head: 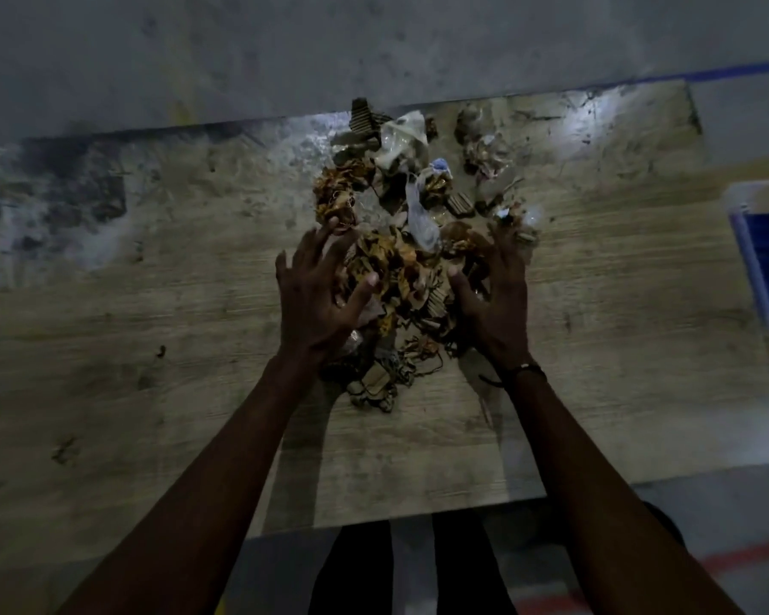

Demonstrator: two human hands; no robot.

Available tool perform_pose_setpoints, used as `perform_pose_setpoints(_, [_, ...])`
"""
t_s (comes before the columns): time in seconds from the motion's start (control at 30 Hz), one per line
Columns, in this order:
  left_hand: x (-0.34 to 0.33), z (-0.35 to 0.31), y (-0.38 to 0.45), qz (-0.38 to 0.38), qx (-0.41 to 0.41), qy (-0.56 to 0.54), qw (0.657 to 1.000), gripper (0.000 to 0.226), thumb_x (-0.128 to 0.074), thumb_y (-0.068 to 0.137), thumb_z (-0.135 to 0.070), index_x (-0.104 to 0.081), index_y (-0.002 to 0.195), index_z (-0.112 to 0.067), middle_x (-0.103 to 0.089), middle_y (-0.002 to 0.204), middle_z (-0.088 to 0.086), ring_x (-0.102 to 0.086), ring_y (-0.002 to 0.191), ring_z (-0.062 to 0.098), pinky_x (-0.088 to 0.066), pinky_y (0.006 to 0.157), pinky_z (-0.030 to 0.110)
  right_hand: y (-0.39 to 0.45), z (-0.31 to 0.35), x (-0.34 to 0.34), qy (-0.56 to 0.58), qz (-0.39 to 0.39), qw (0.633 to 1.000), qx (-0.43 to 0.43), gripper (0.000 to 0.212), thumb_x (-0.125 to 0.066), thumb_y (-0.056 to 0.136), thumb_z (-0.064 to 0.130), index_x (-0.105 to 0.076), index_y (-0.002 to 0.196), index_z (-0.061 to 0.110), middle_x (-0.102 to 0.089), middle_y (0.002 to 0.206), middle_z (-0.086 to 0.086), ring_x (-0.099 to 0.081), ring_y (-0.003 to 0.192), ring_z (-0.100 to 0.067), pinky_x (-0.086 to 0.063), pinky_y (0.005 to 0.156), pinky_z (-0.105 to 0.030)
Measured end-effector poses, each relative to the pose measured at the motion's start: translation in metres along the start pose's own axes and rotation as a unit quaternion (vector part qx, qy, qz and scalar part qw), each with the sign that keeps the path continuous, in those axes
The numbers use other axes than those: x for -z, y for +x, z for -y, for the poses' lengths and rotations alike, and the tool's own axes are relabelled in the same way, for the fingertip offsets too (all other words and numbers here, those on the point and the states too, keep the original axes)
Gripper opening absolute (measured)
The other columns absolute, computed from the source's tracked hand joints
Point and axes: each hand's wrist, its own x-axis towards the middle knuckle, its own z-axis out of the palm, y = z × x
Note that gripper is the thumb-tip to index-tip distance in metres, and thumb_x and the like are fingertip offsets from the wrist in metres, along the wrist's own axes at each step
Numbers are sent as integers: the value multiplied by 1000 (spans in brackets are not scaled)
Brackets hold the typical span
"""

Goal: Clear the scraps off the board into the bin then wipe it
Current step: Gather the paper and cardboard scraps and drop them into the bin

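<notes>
A heap of scraps (407, 259), dry brown leaves, cardboard bits and crumpled clear plastic, lies in the middle of a stained wooden board (152, 348). My left hand (320, 290) rests on the heap's left side with its fingers spread. My right hand (496, 295) is at the heap's right side, fingers spread too, with a dark band on the wrist. Both palms face the pile between them. Neither hand grips anything. More scraps (480, 148) lie apart toward the board's far edge.
A blue and white container (764, 264) stands at the board's right end, partly cut off by the frame. A grey floor surrounds the board, with a red line (729, 557) at lower right. My legs show below the board's near edge.
</notes>
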Motion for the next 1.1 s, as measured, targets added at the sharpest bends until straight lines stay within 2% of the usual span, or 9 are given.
perform_pose_setpoints(0.17, [-23, -3, 7, 61, -24, -65, 996, 55, -55, 100, -55, -51, 151, -34, -33, 166, -10, -33, 151, 13, -37, 117, 53, 3, 0, -16, 16, 44, 999, -20, 62, -55, 103, 49, -39, 159, 27, -30, 169, 1, -21, 158, -17, -25, 128, -43])
perform_pose_setpoints(0.33, [-42, -19, 2, -16, 12, -161, 987, 42, -62, 103, -41, -63, 141, -23, -44, 161, -5, -40, 148, 9, -44, 114, 32, -6, 21, -36, 125, -22, 992, -20, 45, -53, 109, 31, -50, 152, 18, -51, 155, 2, -44, 146, -15, -38, 119, -51])
perform_pose_setpoints(0.57, [-62, -46, -4, -100, 108, -275, 950, 43, -58, 103, -41, -63, 139, -18, -56, 151, 1, -50, 142, 10, -49, 111, 43, -10, 38, -46, 249, -25, 965, -74, 40, -53, 109, 28, -56, 148, 16, -57, 151, 4, -50, 143, -11, -45, 117, -43])
perform_pose_setpoints(0.7, [-64, -60, -2, -124, 148, -340, 920, 33, -62, 101, -40, -63, 134, -37, -61, 146, 0, -54, 139, 14, -50, 111, 48, -11, 47, -47, 299, -12, 947, -118, 38, -60, 106, 27, -63, 142, 15, -62, 146, 0, -55, 139, -15, -48, 114, -44])
perform_pose_setpoints(0.77, [-64, -64, -1, -128, 166, -380, 901, 32, -66, 101, -33, -66, 132, -36, -64, 142, -4, -56, 137, 12, -50, 112, 44, -11, 51, -45, 309, -3, 942, -130, 37, -61, 106, 26, -63, 140, 13, -63, 145, -1, -57, 137, -16, -49, 113, -45])
perform_pose_setpoints(0.83, [-64, -71, -1, -129, 192, -418, 879, 34, -67, 101, -22, -67, 135, -18, -65, 139, -9, -57, 134, 7, -51, 110, 34, -11, 54, -42, 331, -3, 933, -140, 34, -60, 106, 22, -65, 137, 10, -67, 140, -2, -61, 133, -16, -51, 111, -45])
perform_pose_setpoints(0.93, [-63, -85, 0, -127, 211, -446, 860, 35, -68, 100, -13, -67, 134, -7, -66, 138, -1, -58, 135, 11, -50, 110, 32, -9, 57, -36, 340, -14, 926, -162, 29, -59, 106, 17, -67, 133, 9, -71, 133, -1, -65, 126, -13, -55, 105, -41])
perform_pose_setpoints(1.03, [-58, -101, -4, -139, 215, -453, 854, 31, -68, 99, -9, -69, 130, -9, -70, 130, -3, -61, 130, 7, -50, 106, 25, -17, 60, -24, 338, -19, 927, -163, 27, -57, 106, 14, -67, 130, 7, -71, 127, 2, -67, 119, -6, -56, 91, -23])
perform_pose_setpoints(1.1, [-50, -114, -9, -137, 235, -449, 851, 30, -67, 98, -6, -69, 127, -16, -72, 123, -14, -63, 124, 1, -50, 102, 20, -21, 63, -19, 342, -12, 924, -173, 26, -59, 106, 16, -69, 128, 9, -73, 125, 1, -68, 118, -10, -57, 88, -26])
